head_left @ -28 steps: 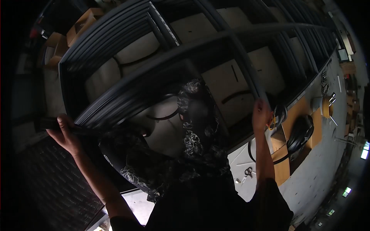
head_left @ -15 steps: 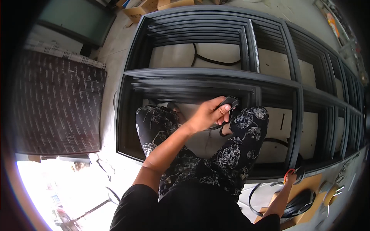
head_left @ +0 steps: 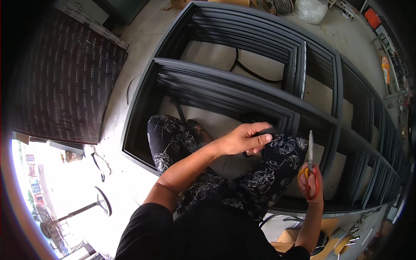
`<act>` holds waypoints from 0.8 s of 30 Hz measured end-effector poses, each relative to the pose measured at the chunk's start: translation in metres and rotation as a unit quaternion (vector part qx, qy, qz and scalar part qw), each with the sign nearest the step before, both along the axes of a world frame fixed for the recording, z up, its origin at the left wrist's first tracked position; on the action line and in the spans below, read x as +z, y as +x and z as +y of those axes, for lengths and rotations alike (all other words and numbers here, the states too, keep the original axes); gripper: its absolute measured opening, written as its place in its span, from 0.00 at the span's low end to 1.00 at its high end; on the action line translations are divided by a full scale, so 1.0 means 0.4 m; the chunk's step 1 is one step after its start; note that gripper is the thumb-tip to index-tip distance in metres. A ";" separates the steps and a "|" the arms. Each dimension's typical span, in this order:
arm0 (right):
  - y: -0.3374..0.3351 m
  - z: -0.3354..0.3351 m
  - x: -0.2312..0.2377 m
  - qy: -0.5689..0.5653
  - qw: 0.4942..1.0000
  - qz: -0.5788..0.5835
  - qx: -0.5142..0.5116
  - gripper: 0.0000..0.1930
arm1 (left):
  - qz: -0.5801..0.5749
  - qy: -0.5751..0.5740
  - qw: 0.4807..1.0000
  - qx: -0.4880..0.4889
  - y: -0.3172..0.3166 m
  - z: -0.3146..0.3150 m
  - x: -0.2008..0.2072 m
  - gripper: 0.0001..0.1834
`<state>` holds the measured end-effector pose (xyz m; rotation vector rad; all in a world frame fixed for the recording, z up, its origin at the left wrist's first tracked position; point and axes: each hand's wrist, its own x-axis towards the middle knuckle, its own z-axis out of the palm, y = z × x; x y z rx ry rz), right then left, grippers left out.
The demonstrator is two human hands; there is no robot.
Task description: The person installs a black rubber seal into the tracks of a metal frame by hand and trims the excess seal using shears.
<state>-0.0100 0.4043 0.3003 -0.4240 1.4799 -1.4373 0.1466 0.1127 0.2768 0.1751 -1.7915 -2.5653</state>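
Observation:
In my left hand (head_left: 245, 139), thumb and fingers pinch the end of a black rubber strip (head_left: 269, 133), held above my right knee. Part of the strip is hidden behind the fingers. My right hand (head_left: 313, 184) is closed round the red and yellow handles of a pair of scissors (head_left: 310, 158). Their blades point up and away from me, right of my knee, apart from the strip. My legs are inside an opening of a stack of dark grey metal frames (head_left: 234, 84).
A dark, printed board (head_left: 65, 73) lies at left, and a standing fan (head_left: 54, 225) at lower left. Bottom right holds a cardboard box (head_left: 331, 227) and a tape roll (head_left: 344, 243). A black strip curves across the floor inside a far opening. A clear plastic bundle (head_left: 310, 11) sits beyond the frames.
My right hand has come up from beside the cardboard box to near my right knee, with the scissors. My left hand has shifted slightly right and nearer, still holding the strip. The view has turned.

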 end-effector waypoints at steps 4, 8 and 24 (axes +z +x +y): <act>0.027 -0.101 0.096 -0.002 0.987 -0.009 0.161 0.32 | -0.007 -0.107 0.992 -0.070 0.007 -0.037 0.051 0.13; 0.030 -0.126 0.150 0.132 0.979 -0.021 0.152 0.19 | 0.063 -0.322 0.942 -0.064 0.014 -0.099 0.083 0.09; 0.025 -0.252 0.170 0.227 0.901 0.118 0.351 0.14 | -0.053 -0.401 0.898 -0.173 0.112 -0.182 0.120 0.12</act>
